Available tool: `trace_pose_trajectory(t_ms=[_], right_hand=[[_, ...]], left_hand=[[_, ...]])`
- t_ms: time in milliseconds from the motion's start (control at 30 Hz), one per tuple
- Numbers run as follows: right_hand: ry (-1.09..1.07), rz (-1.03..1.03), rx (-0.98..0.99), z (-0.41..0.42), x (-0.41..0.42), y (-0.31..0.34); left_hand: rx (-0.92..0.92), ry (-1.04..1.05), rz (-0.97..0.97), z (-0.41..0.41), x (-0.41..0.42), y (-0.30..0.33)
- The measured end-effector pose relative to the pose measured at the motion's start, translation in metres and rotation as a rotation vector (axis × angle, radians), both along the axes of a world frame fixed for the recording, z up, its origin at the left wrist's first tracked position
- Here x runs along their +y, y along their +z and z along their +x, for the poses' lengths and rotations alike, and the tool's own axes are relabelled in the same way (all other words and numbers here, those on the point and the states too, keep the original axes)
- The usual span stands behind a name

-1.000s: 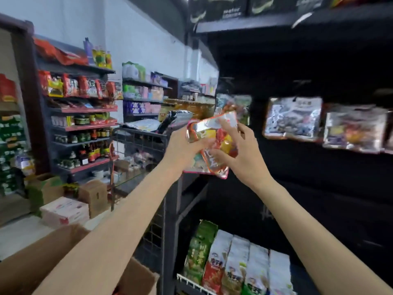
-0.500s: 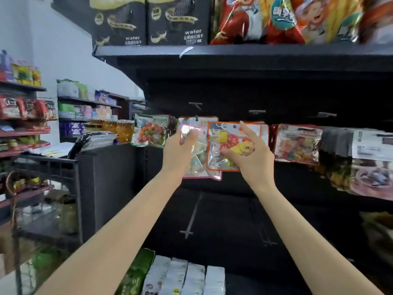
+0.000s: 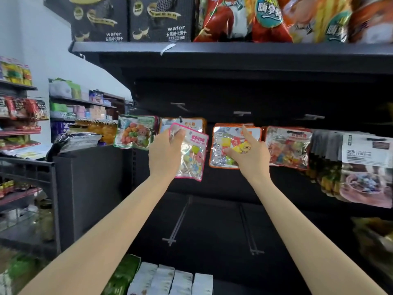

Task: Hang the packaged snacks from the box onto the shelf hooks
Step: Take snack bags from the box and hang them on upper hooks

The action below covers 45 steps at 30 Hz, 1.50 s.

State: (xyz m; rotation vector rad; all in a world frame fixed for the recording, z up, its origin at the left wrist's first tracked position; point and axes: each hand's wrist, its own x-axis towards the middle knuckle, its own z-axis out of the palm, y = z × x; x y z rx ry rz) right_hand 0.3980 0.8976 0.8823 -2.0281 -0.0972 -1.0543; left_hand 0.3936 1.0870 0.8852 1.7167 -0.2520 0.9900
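Note:
My left hand [image 3: 164,153] grips a pink-edged candy packet [image 3: 194,154] by its upper left corner, just below a shelf hook [image 3: 180,119] that carries an orange-edged packet [image 3: 187,124]. My right hand [image 3: 247,153] holds an orange-edged candy packet [image 3: 221,145] flat against the packets hanging on the neighbouring hook, index finger pointing up over its top edge. Both packets are level with the row of hanging snacks. The box is out of view.
A green-edged packet [image 3: 134,132] hangs to the left and a red-edged one [image 3: 288,146] to the right. Bare hooks [image 3: 241,113] jut from the dark back panel above. A black shelf [image 3: 234,50] with wafer boxes runs overhead. White packs [image 3: 170,279] stand below.
My hands have drawn apart: the left now holds the pink-edged packet on its own, the right has carried the orange-edged one rightward to the neighbouring hook. The view has closed in on the shelf.

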Motion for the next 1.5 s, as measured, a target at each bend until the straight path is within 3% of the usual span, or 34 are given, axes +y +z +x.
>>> trace_pose_trajectory(t_ms=[133,267,400,467,533,633,700,900,1133,1500], right_hand=[[-0.066,-0.15,0.101,0.01,-0.003,0.006],[-0.288,-0.334,0.176,0.022,0.002,0.005],[-0.464,-0.399,-0.046,0.014,0.012,-0.009],[-0.398,-0.276,-0.224,0.006,0.021,-0.017],[-0.133,-0.151,-0.275,-0.004,0.036,-0.018],[0.348,-0.056,-0.14,-0.022,0.064,-0.008],[0.497,-0.094,-0.065,-0.026,0.083,-0.002],[0.529,-0.112,-0.038,-0.014,0.145,0.008],[0.463,0.025,0.002,-0.001,0.212,0.011],[0.408,-0.055,-0.052,0.042,0.257,0.027]], left_hand=[[0.026,-0.034,-0.03,0.0,-0.007,0.002],[0.108,-0.124,-0.104,0.001,-0.01,0.005],[0.149,-0.152,-0.136,0.0,-0.006,0.005],[0.153,-0.171,-0.159,0.002,0.0,0.003],[0.149,-0.201,-0.197,0.001,0.009,0.001],[0.141,-0.23,-0.22,-0.001,0.024,0.0],[0.082,-0.209,-0.206,-0.004,0.035,0.0],[-0.06,-0.141,-0.165,-0.013,0.09,0.003],[0.081,-0.17,0.174,-0.004,0.162,0.006],[0.097,-0.213,0.071,0.031,0.198,0.019]])
